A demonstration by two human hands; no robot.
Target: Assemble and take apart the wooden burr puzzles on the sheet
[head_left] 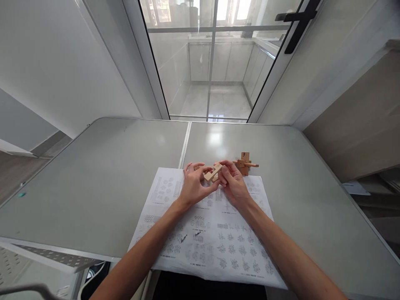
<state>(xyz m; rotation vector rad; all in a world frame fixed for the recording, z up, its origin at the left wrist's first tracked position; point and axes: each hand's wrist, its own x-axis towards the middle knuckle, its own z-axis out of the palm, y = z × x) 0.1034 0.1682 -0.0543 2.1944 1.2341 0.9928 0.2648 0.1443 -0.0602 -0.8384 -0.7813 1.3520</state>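
Both hands meet over the far edge of a printed instruction sheet (212,237) and share a small notched wooden block (213,171). My left hand (194,185) pinches the block's near end with thumb and fingers. My right hand (231,181) grips its far end, fingers curled round it. Just behind my right hand, an assembled wooden interlocking puzzle (245,163) with a number marked on its upright piece stands on the table.
A grey folding table (93,175) with a centre seam carries the sheet. Behind it is a glass sliding door (215,62) with a black handle. A small teal dot (21,194) lies near the table's left edge.
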